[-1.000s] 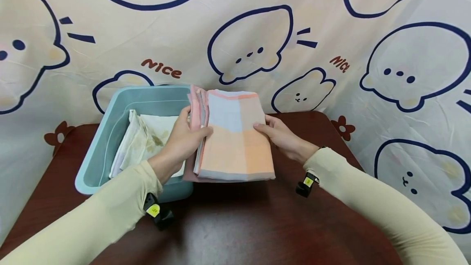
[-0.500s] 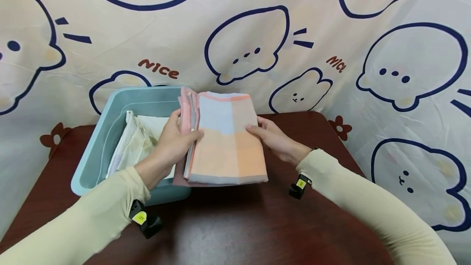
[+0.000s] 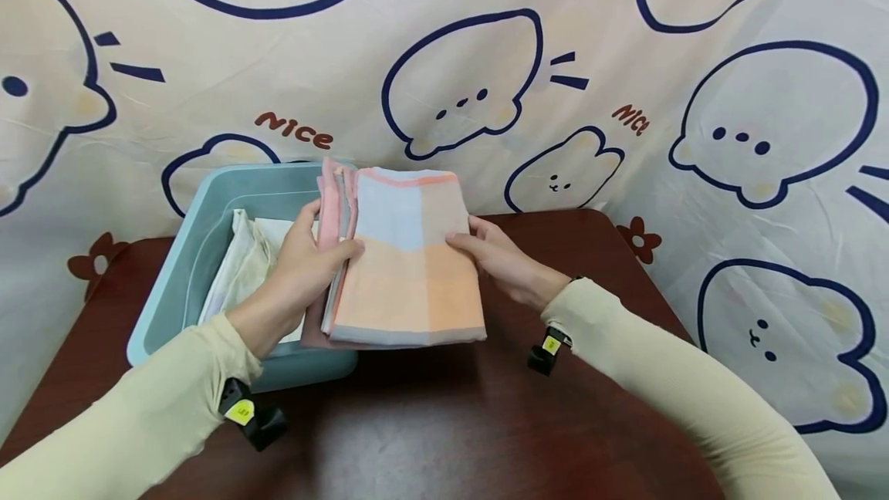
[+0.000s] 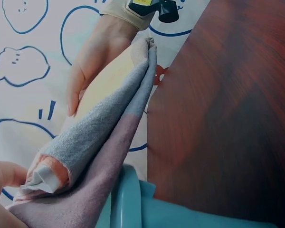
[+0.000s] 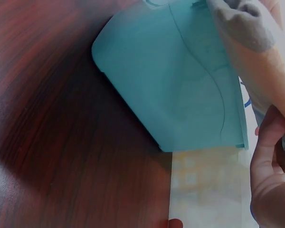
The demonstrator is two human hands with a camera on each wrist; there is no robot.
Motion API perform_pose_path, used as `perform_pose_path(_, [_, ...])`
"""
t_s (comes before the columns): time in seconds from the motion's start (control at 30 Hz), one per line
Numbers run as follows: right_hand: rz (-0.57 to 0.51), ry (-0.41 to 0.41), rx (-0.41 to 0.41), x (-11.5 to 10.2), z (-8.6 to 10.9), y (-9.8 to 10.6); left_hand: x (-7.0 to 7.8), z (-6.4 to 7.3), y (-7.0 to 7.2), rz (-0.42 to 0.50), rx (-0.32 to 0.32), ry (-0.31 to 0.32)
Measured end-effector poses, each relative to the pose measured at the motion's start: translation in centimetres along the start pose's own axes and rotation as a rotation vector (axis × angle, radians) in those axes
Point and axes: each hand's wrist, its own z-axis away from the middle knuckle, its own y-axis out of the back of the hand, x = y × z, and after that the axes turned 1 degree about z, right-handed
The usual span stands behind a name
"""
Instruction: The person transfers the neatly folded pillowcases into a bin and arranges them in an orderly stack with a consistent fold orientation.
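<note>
A folded checked cloth (image 3: 389, 284) in orange, pale blue, grey and pink is held up between both hands, partly over the right side of a blue-green bin (image 3: 160, 284). My left hand (image 3: 295, 272) grips its left edge, thumb on the front face and fingers behind. With thumb in front and fingers behind, my right hand (image 3: 503, 257) pinches the right edge. The left wrist view shows the lower folds of the cloth (image 4: 99, 128) from the side, above the bin rim (image 4: 128, 194). Inside the bin lie folded white and cream cloths (image 3: 239, 261), partly hidden by the left arm.
The bin stands on the left of a dark red-brown wooden table (image 3: 542, 423). Behind the table hangs a white curtain (image 3: 430, 37) printed with cartoon outlines. Each sleeve carries a black wrist camera, such as the left one (image 3: 253, 415).
Both hands have carried the folded cloth leftward, so it covers more of the bin's right side. Their hold on its edges stays the same.
</note>
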Motion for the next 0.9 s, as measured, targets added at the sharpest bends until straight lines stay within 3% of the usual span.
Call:
perform_pose_path(0.57, [-0.002, 0.003, -0.003, -0.9, -1.4, -2.1, -0.2, 0.0, 2.9, -0.074, -0.018, -0.012])
perform_pose_path(0.9, [0.032, -0.017, 0.005, -1.7, -2.0, -2.9, -0.3, 0.2, 3.9, -0.061, -0.02, 0.003])
